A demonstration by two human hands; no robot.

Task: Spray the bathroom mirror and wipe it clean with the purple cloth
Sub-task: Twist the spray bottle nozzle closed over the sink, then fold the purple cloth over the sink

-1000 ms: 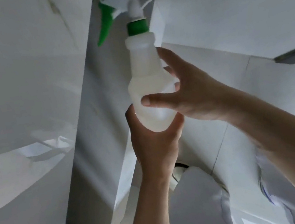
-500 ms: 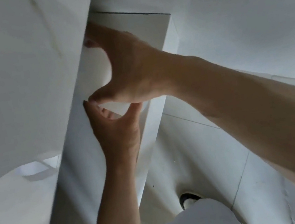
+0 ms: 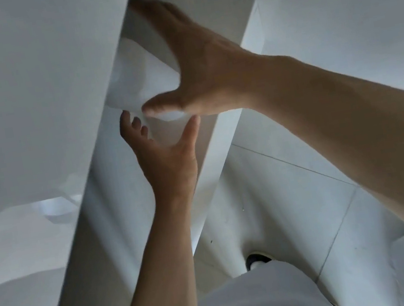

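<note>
A translucent white spray bottle (image 3: 143,82) shows as a blurred shape high in the view, against a tall grey-white panel (image 3: 105,222). Its green trigger head is hidden. My right hand (image 3: 200,67) reaches over the bottle from the right, with the fingers stretched up along it and the thumb curled under its body. My left hand (image 3: 167,158) is raised just under the bottle's base, palm up and fingers loosely spread, holding nothing. I see no purple cloth. I cannot tell which surface is the mirror.
A broad white surface (image 3: 24,89) fills the left side, close to both hands. Pale floor tiles (image 3: 297,203) lie at the lower right, with a dark shoe (image 3: 256,260) on them. My white clothing (image 3: 260,300) is at the bottom edge.
The bottle has gone up and left toward the panel, and its green head is out of sight. My left hand has let go of the base and opened below it.
</note>
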